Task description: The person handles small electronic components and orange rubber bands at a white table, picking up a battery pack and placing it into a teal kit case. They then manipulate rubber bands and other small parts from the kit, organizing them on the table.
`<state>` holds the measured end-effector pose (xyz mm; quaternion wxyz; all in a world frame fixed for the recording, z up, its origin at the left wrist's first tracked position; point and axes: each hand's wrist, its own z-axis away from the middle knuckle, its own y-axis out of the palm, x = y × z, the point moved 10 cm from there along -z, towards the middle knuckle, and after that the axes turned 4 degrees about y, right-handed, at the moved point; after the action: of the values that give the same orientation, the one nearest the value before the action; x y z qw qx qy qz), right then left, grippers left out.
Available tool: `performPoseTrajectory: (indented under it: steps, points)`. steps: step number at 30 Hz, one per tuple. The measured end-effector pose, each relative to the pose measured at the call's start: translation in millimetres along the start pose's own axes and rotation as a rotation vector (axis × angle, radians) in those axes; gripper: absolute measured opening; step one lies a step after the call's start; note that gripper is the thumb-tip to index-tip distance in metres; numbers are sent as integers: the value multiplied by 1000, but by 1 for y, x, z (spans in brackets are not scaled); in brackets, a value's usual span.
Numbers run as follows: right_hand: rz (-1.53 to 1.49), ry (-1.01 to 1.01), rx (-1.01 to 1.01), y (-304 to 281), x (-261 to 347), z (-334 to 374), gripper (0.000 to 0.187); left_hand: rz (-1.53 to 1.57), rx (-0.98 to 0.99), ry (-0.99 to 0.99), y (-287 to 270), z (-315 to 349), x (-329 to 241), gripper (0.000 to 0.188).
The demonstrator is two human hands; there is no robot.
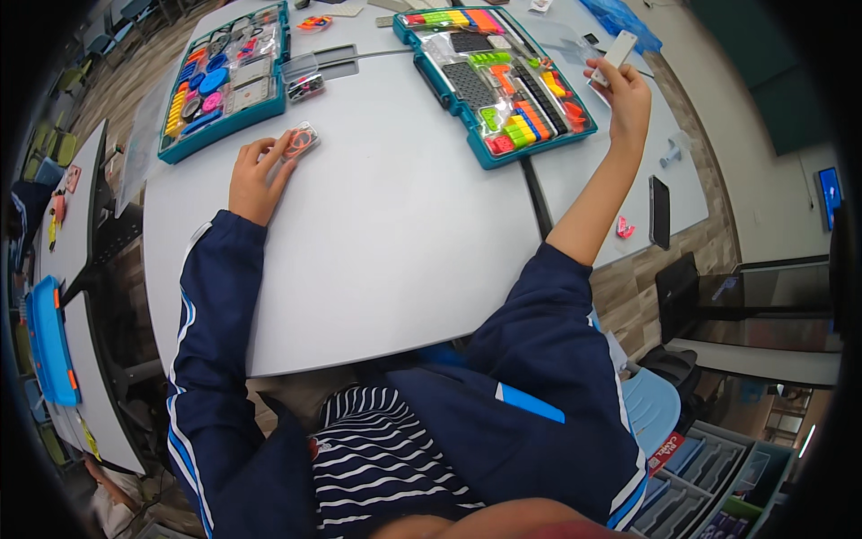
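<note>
My left hand rests on the table with thumb and forefinger closed on the near-left corner of a small clear plastic box. Orange-red loops, perhaps rubber bands, lie inside that box. Raised at the far right, my right hand grips a flat, off-white rectangular piece between thumb and fingers. Beside that hand stands a teal tray of colourful building parts. A second teal tray, with gears, yellow pieces and grey plates, sits beyond my left hand.
Another small clear box with dark parts lies by the left tray. On the right are a black phone, a pink crumpled scrap and blue plastic film. A dark seam divides the white tables.
</note>
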<state>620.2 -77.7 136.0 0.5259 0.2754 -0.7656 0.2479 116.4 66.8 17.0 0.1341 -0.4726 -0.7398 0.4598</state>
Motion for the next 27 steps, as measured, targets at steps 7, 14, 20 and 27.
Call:
performPoseTrajectory:
  steps: [7, 14, 20, 27]
  points:
    - [-213, 87, -287, -55, -91, 1, 9, 0, 2, -77, 18, -27, -26, 49]
    - [-61, 13, -625, -71, -120, 11, 16, 17, -142, -23, 38, -96, -50, 41]
    - [171, -31, -689, -58, -96, 18, 24, 516, -162, -282, 111, -174, -63, 30]
    - [202, -109, -418, 4, -75, -9, 20, 735, -225, -529, 186, -195, -61, 33]
